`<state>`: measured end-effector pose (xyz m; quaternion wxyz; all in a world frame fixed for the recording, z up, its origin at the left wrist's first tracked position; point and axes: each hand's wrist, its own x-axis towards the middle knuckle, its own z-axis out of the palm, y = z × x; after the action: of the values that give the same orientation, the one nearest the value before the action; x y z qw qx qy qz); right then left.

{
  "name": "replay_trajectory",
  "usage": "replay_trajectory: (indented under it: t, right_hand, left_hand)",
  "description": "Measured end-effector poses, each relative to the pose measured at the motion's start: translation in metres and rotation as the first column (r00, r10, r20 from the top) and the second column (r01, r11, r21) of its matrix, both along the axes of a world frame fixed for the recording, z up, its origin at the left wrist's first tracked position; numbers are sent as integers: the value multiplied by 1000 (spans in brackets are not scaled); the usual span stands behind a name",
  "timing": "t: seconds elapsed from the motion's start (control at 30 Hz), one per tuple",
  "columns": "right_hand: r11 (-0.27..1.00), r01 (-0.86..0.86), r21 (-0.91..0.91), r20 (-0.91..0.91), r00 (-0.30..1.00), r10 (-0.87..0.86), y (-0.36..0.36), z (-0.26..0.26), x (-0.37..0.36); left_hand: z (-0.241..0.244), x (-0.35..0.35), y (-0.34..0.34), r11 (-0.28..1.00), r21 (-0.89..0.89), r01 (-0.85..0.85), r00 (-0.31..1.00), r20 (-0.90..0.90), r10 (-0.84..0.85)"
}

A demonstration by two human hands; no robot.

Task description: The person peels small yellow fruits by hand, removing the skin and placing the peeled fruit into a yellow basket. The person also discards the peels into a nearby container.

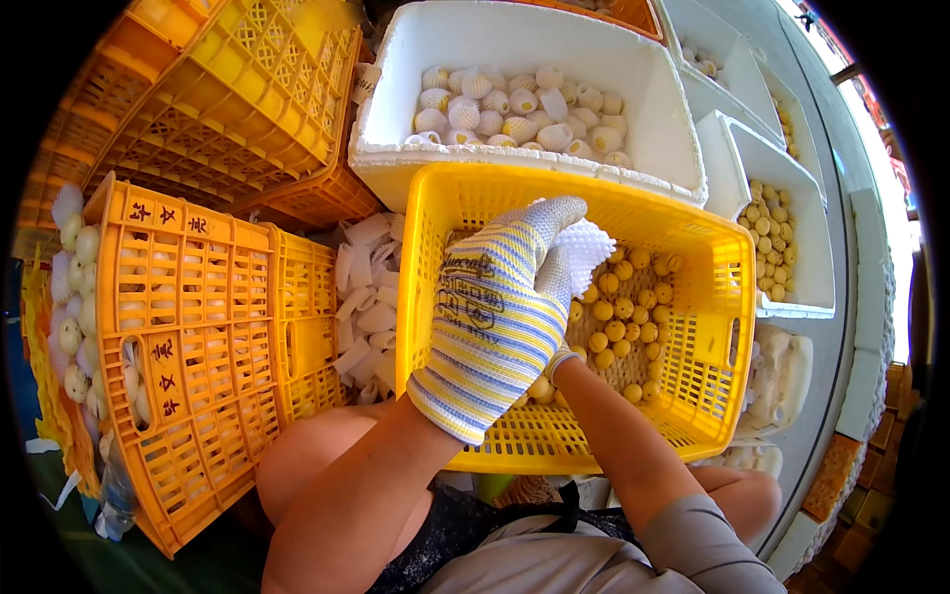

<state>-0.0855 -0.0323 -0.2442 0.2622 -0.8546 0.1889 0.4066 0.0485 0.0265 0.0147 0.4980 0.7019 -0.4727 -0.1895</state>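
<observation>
My left hand, in a knitted glove striped yellow, white and blue, reaches over a yellow plastic crate. A white foam net sleeve sticks out between its fingers and thumb. Behind it my right hand is almost wholly covered; only part of its glove cuff shows, so its grip is hidden. Round yellow fruits lie on the bottom of the crate below both hands. The crate sits in front of my body, between my knees.
Beyond the crate stands a white foam box of net-wrapped fruits. Loose foam net sleeves are heaped to the left, beside an orange crate bearing writing. Stacked crates rise behind. Another foam box holds bare fruits.
</observation>
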Motion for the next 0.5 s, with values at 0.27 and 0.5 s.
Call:
replay_trajectory:
  t: [0.27, 0.5]
  right_hand:
    - [63, 487, 871, -42, 201, -979, -38, 47, -62]
    - [182, 136, 974, 209, -229, -951, -33, 184, -90]
  left_hand:
    - [-9, 12, 1, 981, 174, -81, 992, 112, 62]
    - [3, -20, -4, 913, 325, 247, 957, -231, -177]
